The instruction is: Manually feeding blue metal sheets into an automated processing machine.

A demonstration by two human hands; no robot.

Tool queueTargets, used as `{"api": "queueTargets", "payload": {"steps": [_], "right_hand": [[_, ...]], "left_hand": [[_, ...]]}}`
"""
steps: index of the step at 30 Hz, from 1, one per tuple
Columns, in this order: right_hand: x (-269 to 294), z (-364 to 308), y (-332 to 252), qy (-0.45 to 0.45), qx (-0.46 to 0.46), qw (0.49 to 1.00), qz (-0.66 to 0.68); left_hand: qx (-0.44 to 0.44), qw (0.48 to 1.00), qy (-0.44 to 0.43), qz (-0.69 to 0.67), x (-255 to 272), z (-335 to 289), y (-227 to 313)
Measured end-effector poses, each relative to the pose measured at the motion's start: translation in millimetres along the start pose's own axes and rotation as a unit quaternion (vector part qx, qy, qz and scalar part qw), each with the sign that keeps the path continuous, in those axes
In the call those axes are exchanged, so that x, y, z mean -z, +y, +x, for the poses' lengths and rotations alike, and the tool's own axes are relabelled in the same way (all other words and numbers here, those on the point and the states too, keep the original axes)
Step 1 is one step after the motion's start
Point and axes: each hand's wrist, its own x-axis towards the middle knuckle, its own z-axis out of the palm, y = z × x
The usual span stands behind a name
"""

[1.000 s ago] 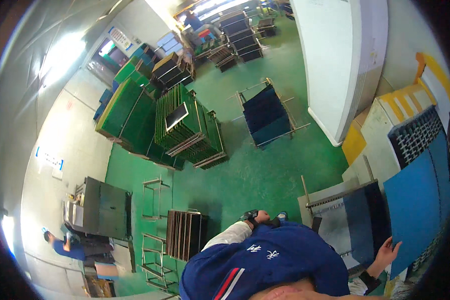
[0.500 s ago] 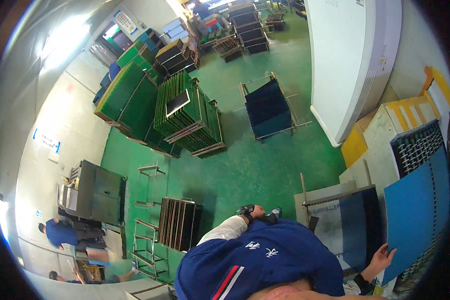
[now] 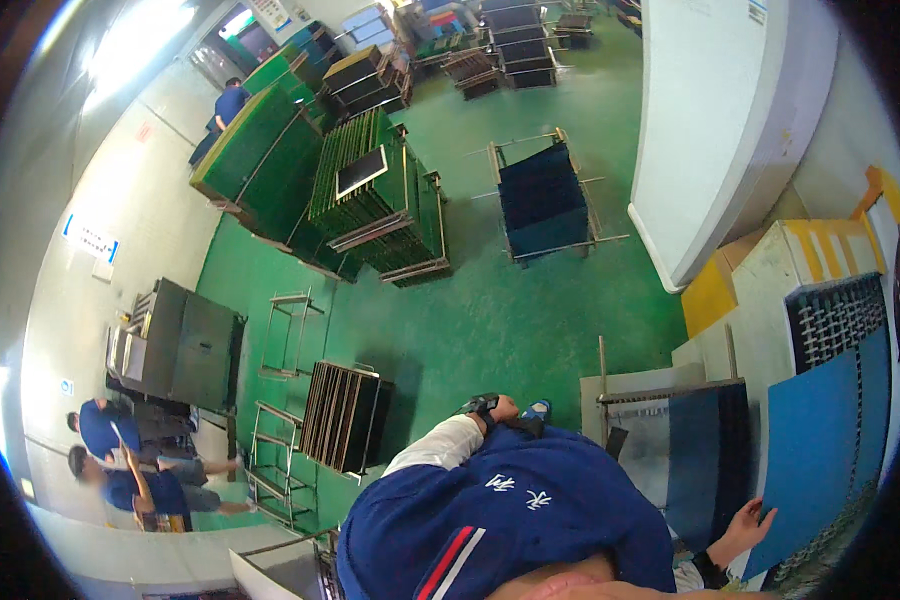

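Observation:
My left hand (image 3: 505, 409), with a black watch at its wrist, is held in front of my body. Its fingers look curled in, and a small dark thing (image 3: 530, 426) shows beside them; I cannot make out what it is. On the right, my right hand (image 3: 742, 530) is open, fingers apart, at the near left edge of a flat blue sheet (image 3: 815, 445). Whether the fingertips touch the sheet is unclear. The sheet leans over a metal link mesh belt (image 3: 838, 322). Left of it is a metal rack (image 3: 670, 393) holding dark and blue panels (image 3: 708, 450).
A rack of upright brown-edged panels (image 3: 342, 418) and bare metal frames (image 3: 288, 335) stand left on the green floor. Farther off are green panel stacks (image 3: 370, 190) and a rack of dark sheets (image 3: 543, 200). A white partition (image 3: 715, 130) rises right. Co-workers (image 3: 160, 490) are at the left.
The view has shifted a little. My right hand now sits slightly lower along the blue sheet's edge, its fingers more spread. At the left, a co-worker has come more upright into view.

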Motion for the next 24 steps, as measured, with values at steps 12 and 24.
{"api": "queueTargets", "payload": {"steps": [12,24], "right_hand": [[12.3,20.4,-15.0,0.014,0.017,1.0,-0.006],[1.8,21.0,-11.3,0.026,0.02,0.999,0.001]], "left_hand": [[0.113,0.958,0.158,-0.213,-67.3,36.6,-60.9],[0.214,0.951,0.093,-0.204,-4.7,-29.6,-12.4]]}}
